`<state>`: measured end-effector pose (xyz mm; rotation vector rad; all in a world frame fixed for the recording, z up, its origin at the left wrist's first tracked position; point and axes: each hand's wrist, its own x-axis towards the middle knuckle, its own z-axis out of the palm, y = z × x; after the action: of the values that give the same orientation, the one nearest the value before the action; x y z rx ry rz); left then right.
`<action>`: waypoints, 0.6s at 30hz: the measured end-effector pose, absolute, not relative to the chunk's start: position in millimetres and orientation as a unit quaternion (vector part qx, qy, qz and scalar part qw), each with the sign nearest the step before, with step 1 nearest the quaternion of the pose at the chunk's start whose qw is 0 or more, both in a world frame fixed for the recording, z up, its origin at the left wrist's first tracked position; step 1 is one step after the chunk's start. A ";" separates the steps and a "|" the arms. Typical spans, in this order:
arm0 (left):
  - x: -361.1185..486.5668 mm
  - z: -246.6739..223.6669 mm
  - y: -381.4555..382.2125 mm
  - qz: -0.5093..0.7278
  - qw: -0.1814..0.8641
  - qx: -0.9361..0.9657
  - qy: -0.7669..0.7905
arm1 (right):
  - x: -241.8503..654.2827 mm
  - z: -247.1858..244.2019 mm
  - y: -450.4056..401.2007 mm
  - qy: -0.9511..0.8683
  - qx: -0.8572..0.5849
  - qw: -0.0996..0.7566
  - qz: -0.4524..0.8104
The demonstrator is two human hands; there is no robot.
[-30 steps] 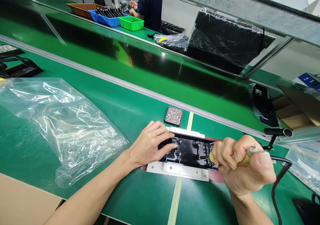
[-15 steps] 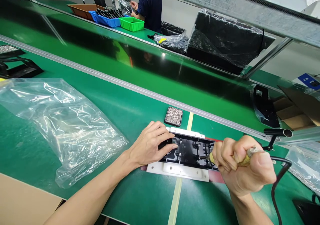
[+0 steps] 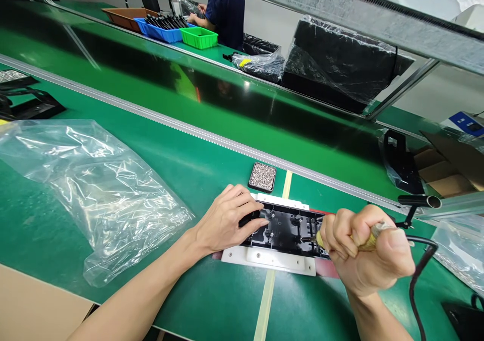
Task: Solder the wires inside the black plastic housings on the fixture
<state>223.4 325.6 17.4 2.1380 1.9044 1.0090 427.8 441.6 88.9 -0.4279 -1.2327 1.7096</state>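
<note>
A long black plastic housing [image 3: 284, 230] lies open side up between the white blocks of a fixture [image 3: 270, 261]. Over its left end rests my left hand [image 3: 232, 217], thumb and fingers spread to either side and gripping that end. My right hand [image 3: 365, 245] is wrapped round a yellowish-handled screwdriver [image 3: 319, 239], whose tip reaches down into the housing right of its middle. A black cable hangs behind this hand. Just behind the fixture sits a small square tray of screws [image 3: 262, 176].
A clear plastic bag [image 3: 102, 189] covers the left of the green table. A metal rail [image 3: 151, 113] crosses behind. Farther back are blue [image 3: 161, 30] and green bins [image 3: 199, 37] and a person [image 3: 227, 13]. At right are a black tube holder [image 3: 419, 202] and an open carton [image 3: 446, 172].
The person at the back has shifted their hands a little. My right hand has moved very slightly left, while my left hand and the housing look unmoved.
</note>
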 end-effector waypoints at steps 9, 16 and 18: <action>221.7 15.3 325.4 0.334 0.057 0.704 0.625 | 424.7 85.4 439.5 -0.495 -0.175 0.487 0.698; 222.0 15.8 325.3 0.330 0.054 0.706 0.625 | 426.4 86.0 439.5 -0.499 -0.178 0.485 0.696; 222.3 15.8 325.3 0.329 0.054 0.706 0.625 | 426.0 86.4 439.7 -0.499 -0.178 0.484 0.696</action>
<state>222.3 325.3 15.8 2.1451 1.8985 0.9995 426.0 439.7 86.4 -0.4345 -1.2157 1.6959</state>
